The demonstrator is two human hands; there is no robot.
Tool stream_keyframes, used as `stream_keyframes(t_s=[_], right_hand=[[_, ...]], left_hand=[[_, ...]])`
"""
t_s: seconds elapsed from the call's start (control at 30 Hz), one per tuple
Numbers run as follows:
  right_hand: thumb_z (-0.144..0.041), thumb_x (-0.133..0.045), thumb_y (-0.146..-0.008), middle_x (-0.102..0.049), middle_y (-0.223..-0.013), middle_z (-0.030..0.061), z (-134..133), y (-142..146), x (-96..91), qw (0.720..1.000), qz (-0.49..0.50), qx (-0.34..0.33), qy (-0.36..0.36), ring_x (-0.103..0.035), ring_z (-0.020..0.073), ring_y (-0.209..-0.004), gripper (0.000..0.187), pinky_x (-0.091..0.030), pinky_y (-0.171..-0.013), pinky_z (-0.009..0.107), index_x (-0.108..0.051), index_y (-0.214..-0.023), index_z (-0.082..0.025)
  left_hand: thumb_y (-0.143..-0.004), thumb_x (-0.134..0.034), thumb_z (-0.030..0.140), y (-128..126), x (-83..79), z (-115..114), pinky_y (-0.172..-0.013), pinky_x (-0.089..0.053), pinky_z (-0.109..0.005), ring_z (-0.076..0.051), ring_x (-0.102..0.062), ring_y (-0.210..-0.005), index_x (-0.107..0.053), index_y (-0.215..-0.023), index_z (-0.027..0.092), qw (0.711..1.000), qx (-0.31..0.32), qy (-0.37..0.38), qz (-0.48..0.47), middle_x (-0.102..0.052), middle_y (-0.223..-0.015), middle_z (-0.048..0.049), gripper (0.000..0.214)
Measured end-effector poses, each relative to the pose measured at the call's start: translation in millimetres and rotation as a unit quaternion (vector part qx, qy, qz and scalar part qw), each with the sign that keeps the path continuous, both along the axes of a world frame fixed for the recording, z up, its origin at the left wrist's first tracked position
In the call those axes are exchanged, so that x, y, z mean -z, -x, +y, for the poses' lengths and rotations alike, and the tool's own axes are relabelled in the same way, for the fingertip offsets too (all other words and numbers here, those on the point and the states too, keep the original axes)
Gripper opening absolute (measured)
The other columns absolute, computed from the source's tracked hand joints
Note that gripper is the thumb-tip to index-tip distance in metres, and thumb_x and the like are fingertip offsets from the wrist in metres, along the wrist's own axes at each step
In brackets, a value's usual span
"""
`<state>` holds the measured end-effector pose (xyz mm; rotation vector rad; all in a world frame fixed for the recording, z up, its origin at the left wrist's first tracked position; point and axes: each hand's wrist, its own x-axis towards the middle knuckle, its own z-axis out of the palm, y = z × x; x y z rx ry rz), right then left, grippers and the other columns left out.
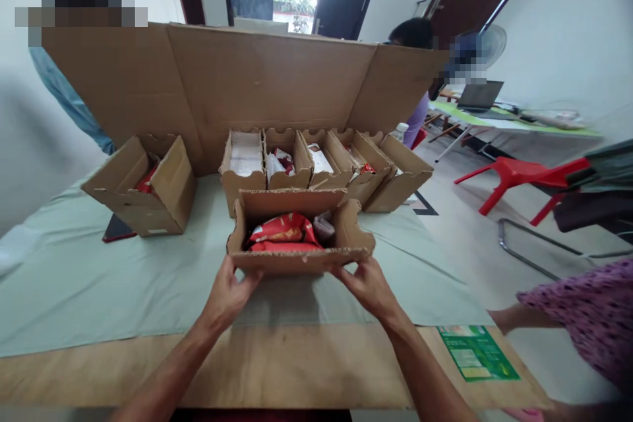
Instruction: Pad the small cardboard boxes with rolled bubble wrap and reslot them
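Both of my hands grip an open cardboard box (291, 264) at the middle of the table. My left hand (230, 293) has its thumb on the near wall at the lower left corner, its other fingers mostly hidden. On the lower right corner, my right hand (366, 283) holds the same wall in a like way. Inside the box lie red snack packets (284, 231) and a dark, greyish-purple item (324, 227) that I cannot make out. Just behind stands a row of several cardboard boxes, one with clear plastic containers (246, 153), another with a white packet (319, 157).
Another cardboard box (171, 194) stands at the left, partly over a dark flat object (119, 229). A tall cardboard panel (271, 79) closes the back. A green leaflet (477, 353) lies front right. Two people are behind the panel; a purple patterned sleeve (588, 316) shows at right.
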<state>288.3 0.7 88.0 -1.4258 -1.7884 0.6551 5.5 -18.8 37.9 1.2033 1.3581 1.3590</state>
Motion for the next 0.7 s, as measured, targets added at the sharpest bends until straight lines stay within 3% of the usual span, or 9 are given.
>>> stream_keyframes(t_s=[0.1, 0.17, 0.27, 0.37, 0.43, 0.53, 0.6, 0.7], right_hand=[[-0.048, -0.072, -0.084, -0.077, -0.111, 0.0104, -29, 21, -9.7, 1.0, 0.008, -0.013, -0.025, -0.07, 0.0313, -0.104, 0.035, -0.055, -0.093, 0.043, -0.075, -0.106, -0.021], [-0.047, -0.074, -0.082, -0.076, -0.112, 0.0103, -27, 45, -20.4, 0.998, 0.02, -0.035, -0.039, -0.069, 0.0298, -0.102, 0.041, -0.056, -0.091, 0.041, -0.073, -0.114, -0.021], [-0.046, -0.073, -0.08, -0.076, -0.102, 0.0091, -4, 66, -36.8, 0.996, 0.04, -0.058, -0.052, -0.07, 0.0269, -0.092, 0.039, -0.058, -0.082, 0.037, -0.073, -0.108, -0.019], [-0.048, -0.068, -0.085, -0.077, -0.091, 0.0083, 4, 51, -44.5, 0.997, 0.017, -0.034, -0.061, -0.07, 0.0261, -0.083, 0.031, -0.058, -0.077, 0.037, -0.075, -0.092, -0.019], [-0.05, -0.066, -0.088, -0.079, -0.094, 0.0083, -7, 30, -42.4, 0.997, -0.02, 0.004, -0.073, -0.072, 0.0288, -0.089, 0.032, -0.058, -0.081, 0.039, -0.076, -0.092, -0.02], [-0.053, -0.067, -0.088, -0.078, -0.112, 0.0096, -39, 11, -28.5, 0.993, -0.049, 0.052, -0.096, -0.071, 0.0336, -0.105, 0.039, -0.058, -0.089, 0.044, -0.074, -0.11, -0.021], [-0.052, -0.067, -0.089, -0.077, -0.115, 0.0107, -58, 20, -12.1, 0.993, -0.049, 0.051, -0.094, -0.072, 0.0333, -0.107, 0.043, -0.058, -0.091, 0.044, -0.071, -0.118, -0.021], [-0.044, -0.067, -0.09, -0.074, -0.121, 0.0131, -79, 59, 18.2, 0.996, -0.012, 0.021, -0.087, -0.072, 0.0314, -0.107, 0.051, -0.06, -0.092, 0.043, -0.062, -0.134, -0.019]], left_hand=[[-0.076, -0.079, 0.051, 32, -6.3, -45, -0.114, -0.043, -0.048, -0.033, -0.061, -0.126, -0.067, -0.112, 0.019, 0.999, -0.016, 0.039, 0.027, -0.072, -0.12, -0.0119, 0.05], [-0.071, -0.083, 0.053, 56, -22.0, -52, -0.11, -0.047, -0.048, -0.034, -0.063, -0.122, -0.066, -0.115, 0.019, 0.997, -0.047, 0.057, 0.024, -0.073, -0.118, -0.0121, 0.058], [-0.064, -0.086, 0.054, 69, -50.3, -31, -0.102, -0.053, -0.048, -0.034, -0.067, -0.116, -0.062, -0.118, 0.016, 0.996, -0.085, 0.035, 0.017, -0.072, -0.12, -0.0134, 0.07], [-0.066, -0.085, 0.05, 48, -65.8, -5, -0.105, -0.051, -0.047, -0.033, -0.066, -0.117, -0.062, -0.118, 0.016, 0.999, -0.043, -0.027, 0.01, -0.072, -0.122, -0.0135, 0.066], [-0.073, -0.081, 0.045, 29, -65.2, -3, -0.111, -0.046, -0.046, -0.031, -0.063, -0.123, -0.063, -0.122, 0.017, 0.998, -0.003, -0.056, 0.03, -0.07, -0.127, -0.0125, 0.059], [-0.078, -0.077, 0.039, 17, -52.1, -23, -0.114, -0.043, -0.047, -0.031, -0.06, -0.129, -0.065, -0.125, 0.02, 0.997, 0.035, -0.05, 0.051, -0.068, -0.132, -0.0115, 0.052], [-0.076, -0.076, 0.037, 28, -40.3, -39, -0.115, -0.043, -0.049, -0.033, -0.06, -0.128, -0.067, -0.121, 0.02, 0.999, 0.026, -0.022, 0.038, -0.07, -0.128, -0.0118, 0.049], [-0.068, -0.078, 0.034, 70, -29.7, -46, -0.111, -0.046, -0.052, -0.037, -0.063, -0.123, -0.071, -0.11, 0.017, 1.0, -0.004, 0.02, -0.002, -0.074, -0.118, -0.0125, 0.046]])
